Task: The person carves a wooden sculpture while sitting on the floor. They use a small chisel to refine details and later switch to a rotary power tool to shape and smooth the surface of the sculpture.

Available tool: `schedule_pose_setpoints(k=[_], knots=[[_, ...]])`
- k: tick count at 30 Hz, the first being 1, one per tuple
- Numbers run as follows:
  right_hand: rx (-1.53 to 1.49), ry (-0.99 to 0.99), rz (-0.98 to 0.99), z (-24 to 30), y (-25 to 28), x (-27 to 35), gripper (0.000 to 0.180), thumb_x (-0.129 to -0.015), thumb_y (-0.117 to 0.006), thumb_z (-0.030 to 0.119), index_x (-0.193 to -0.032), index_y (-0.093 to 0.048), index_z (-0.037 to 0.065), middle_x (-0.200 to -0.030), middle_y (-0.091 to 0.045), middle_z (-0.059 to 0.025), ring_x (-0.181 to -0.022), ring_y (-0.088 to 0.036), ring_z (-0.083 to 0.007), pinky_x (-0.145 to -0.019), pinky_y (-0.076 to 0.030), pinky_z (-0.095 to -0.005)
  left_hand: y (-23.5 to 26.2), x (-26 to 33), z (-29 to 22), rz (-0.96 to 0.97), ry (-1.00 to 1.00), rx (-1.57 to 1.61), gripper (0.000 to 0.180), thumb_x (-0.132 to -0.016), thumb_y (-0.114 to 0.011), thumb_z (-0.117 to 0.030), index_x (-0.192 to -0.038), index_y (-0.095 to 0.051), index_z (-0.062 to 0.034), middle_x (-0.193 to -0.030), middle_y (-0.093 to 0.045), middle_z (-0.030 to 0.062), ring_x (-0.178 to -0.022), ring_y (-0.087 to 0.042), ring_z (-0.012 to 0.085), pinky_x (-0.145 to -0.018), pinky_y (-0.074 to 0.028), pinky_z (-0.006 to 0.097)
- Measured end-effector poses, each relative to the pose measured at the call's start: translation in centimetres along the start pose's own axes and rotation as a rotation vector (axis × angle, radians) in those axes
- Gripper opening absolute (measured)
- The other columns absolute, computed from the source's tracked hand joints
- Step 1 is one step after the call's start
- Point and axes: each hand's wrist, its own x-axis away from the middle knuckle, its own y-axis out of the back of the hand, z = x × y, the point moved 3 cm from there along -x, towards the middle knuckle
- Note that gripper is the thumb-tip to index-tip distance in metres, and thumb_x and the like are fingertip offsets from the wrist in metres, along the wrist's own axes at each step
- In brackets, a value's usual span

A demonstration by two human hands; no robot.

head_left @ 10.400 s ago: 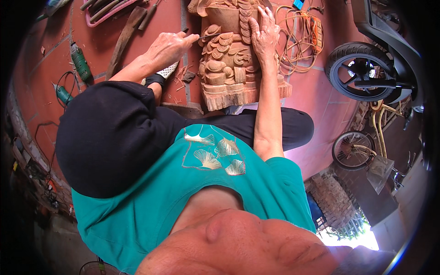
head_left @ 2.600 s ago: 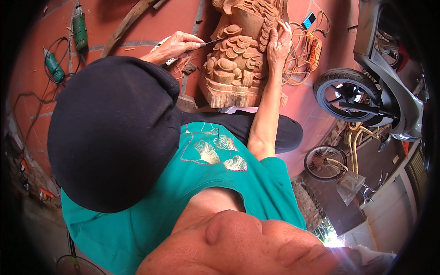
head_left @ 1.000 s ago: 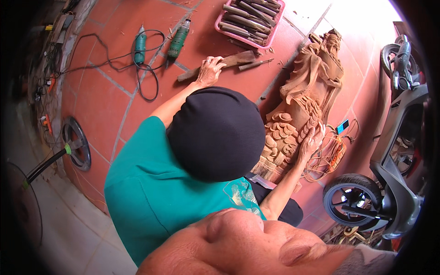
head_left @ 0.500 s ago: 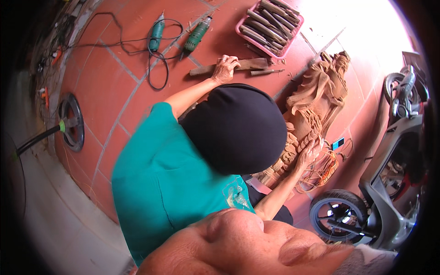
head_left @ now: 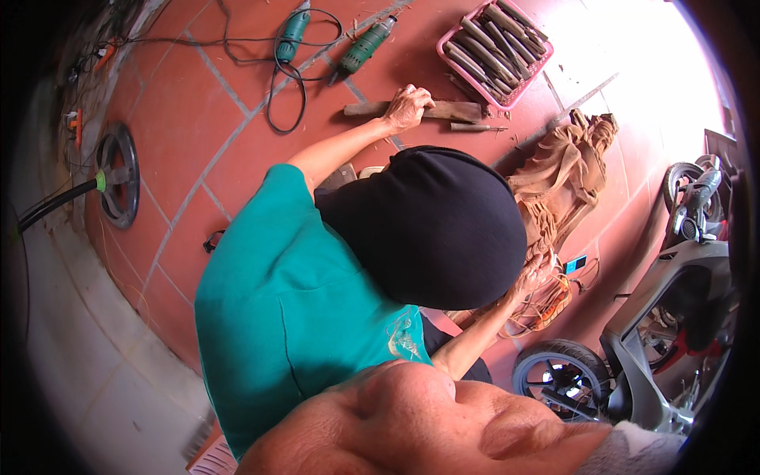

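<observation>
My left hand (head_left: 408,108) is closed over a long, brown, club-like piece of wood (head_left: 451,111) lying on the floor ahead of me. A thin chisel-like tool (head_left: 475,127) lies just beside that wood. My right hand (head_left: 537,274) rests on the lower edge of a brown wood carving (head_left: 566,170) with deep flowing folds; its fingers look stretched out, though partly hard to make out. The carving lies at the right, its near part hidden behind my black-clad knee (head_left: 427,229). Nothing can be seen held in the right hand.
A pink basket (head_left: 532,89) full of chisel-like tools stands far right. Two green power tools (head_left: 368,46) with black cords lie far left. Near my right hand are a tangled orange cord (head_left: 554,307) and a small blue-screened device (head_left: 575,264). A motorbike (head_left: 657,317) stands right.
The view has shifted, so floor things appear farther right and my knee covers more of the carving. My left hand stays on the wood and my right hand stays at the carving.
</observation>
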Motion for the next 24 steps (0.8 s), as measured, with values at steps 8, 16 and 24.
schedule_pose_setpoints(k=[8, 16, 24], knots=[[0.033, -0.019, -0.029, -0.7, 1.2, 0.9, 0.038, -0.102, -0.053, 0.021, -0.134, -0.052, 0.000, -0.134, -0.055, -0.0202, -0.131, -0.046, -0.0378, -0.110, -0.033, -0.0452, 4.5, -4.8, 3.2, -0.269, 0.011, -0.291, 0.033, -0.074, -0.063, -0.006, -0.105, -0.068, -0.0179, -0.109, -0.060, 0.0036, -0.107, -0.052, 0.0290, -0.092, -0.045, 0.043], [0.039, 0.026, -0.069, 0.4, 0.7, 0.4, 0.039, -0.103, -0.051, 0.027, -0.132, -0.055, 0.001, -0.134, -0.055, -0.0199, -0.130, -0.046, -0.0366, -0.111, -0.033, -0.0450, 7.0, -6.9, 13.2, -0.281, 0.346, -0.351, 0.061, -0.073, -0.073, -0.024, -0.131, -0.053, -0.0206, -0.126, -0.052, 0.0105, -0.115, -0.048, 0.0385, -0.099, -0.040, 0.054], [0.045, -0.042, -0.098, -0.6, 0.4, 0.8, 0.034, -0.100, -0.054, 0.017, -0.131, -0.057, 0.003, -0.134, -0.058, -0.0158, -0.127, -0.051, -0.0314, -0.110, -0.036, -0.0401, 4.8, -7.6, 17.9, -0.041, 0.442, -0.179, 0.075, -0.067, -0.077, -0.025, -0.132, -0.045, -0.0059, -0.122, -0.057, 0.0272, -0.111, -0.056, 0.0467, -0.094, -0.044, 0.055]])
